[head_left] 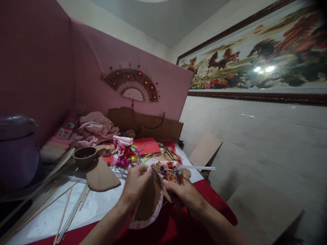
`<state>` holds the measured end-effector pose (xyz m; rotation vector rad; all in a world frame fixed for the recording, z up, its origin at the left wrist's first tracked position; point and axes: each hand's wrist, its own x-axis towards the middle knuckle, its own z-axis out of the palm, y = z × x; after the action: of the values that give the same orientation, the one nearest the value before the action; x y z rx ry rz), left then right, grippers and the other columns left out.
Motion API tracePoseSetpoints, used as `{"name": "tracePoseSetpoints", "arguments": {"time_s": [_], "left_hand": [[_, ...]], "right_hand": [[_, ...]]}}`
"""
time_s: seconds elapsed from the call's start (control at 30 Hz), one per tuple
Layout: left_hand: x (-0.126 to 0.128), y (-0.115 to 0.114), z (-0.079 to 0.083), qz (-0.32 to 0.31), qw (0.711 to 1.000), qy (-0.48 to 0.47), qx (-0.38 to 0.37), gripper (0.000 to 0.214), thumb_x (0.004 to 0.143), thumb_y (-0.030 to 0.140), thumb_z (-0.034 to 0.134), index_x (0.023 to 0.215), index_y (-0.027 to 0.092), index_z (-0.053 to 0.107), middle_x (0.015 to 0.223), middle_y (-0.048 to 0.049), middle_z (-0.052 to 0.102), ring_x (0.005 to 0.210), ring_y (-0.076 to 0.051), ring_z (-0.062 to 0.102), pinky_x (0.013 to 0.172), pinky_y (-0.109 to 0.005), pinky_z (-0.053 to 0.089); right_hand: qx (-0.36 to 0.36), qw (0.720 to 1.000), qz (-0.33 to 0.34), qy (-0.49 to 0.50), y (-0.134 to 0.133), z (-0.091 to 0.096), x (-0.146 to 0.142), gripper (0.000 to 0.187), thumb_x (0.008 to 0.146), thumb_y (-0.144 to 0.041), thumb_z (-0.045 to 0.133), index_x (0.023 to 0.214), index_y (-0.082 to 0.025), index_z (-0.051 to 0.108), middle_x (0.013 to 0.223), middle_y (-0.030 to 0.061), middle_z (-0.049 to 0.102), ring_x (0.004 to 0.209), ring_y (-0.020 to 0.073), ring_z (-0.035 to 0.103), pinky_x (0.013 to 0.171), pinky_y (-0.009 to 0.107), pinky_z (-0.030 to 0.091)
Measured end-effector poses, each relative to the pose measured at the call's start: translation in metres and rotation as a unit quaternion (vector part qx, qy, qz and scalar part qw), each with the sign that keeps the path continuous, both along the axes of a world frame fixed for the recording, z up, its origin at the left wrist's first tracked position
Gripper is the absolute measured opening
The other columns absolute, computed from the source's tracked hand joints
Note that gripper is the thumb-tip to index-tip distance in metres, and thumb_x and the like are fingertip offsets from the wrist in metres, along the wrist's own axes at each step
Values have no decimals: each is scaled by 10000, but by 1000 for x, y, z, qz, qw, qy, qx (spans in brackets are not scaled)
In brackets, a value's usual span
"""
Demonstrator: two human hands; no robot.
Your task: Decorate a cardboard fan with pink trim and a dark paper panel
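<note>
Both my hands are closed on a cardboard piece (149,200) edged with white patterned fabric, held above the front of the table. My left hand (136,183) pinches its upper left side. My right hand (185,192) grips the right side, thumb on the flowered fabric (167,170) that is bunched or folded over the top. A translucent white stick (200,167), like a glue stick, juts out to the right just beyond the fabric; its other end is hidden. Left of my left hand lies a bare fan-shaped piece of cardboard (103,175).
A brown bowl (84,158) with dark contents stands at the left, near thin wooden sticks (63,209). Gold-handled scissors (171,154), red paper (146,146) and colourful craft bits (122,154) lie behind my hands. A decorated fan (133,85) hangs on the pink panel (173,85).
</note>
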<state>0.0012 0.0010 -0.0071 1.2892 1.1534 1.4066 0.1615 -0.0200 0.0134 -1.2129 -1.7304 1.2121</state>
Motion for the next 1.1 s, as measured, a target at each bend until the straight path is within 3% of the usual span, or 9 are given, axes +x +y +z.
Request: {"name": "tracePoseSetpoints", "arguments": {"time_s": [0.13, 0.3, 0.57, 1.1], "left_hand": [[1, 0, -2, -4, 1000, 10, 4, 273, 687, 390, 616, 644, 122, 644, 544, -19, 589, 504, -137, 495, 462, -222, 337], [1, 2, -3, -9, 1000, 25, 15, 293, 703, 401, 597, 652, 115, 635, 566, -26, 590, 518, -137, 491, 472, -225, 338], [1, 0, -2, 6, 997, 66, 27, 311, 716, 415, 579, 646, 118, 639, 576, -34, 604, 544, -153, 508, 489, -234, 349], [2, -2, 0, 1, 999, 37, 28, 329, 670, 447, 626, 638, 122, 669, 574, -36, 633, 531, -157, 525, 482, -232, 357]], "right_hand": [[-1, 1000, 8, -11, -1, 1, 1, 397, 826, -369, 471, 483, -170, 451, 336, -66, 359, 259, 36, 306, 268, 157, 208], [-22, 1000, 9, 7, -1, 0, 4, 310, 814, -382, 493, 583, -175, 482, 382, -74, 403, 264, 41, 314, 260, 158, 224], [-31, 999, 8, 10, -4, 2, 3, 358, 803, -407, 480, 526, -187, 422, 361, -75, 374, 262, 41, 296, 256, 161, 224], [-38, 999, 6, 24, -7, 5, 2, 327, 783, -431, 500, 582, -183, 429, 374, -90, 377, 260, 32, 288, 253, 150, 236]]}}
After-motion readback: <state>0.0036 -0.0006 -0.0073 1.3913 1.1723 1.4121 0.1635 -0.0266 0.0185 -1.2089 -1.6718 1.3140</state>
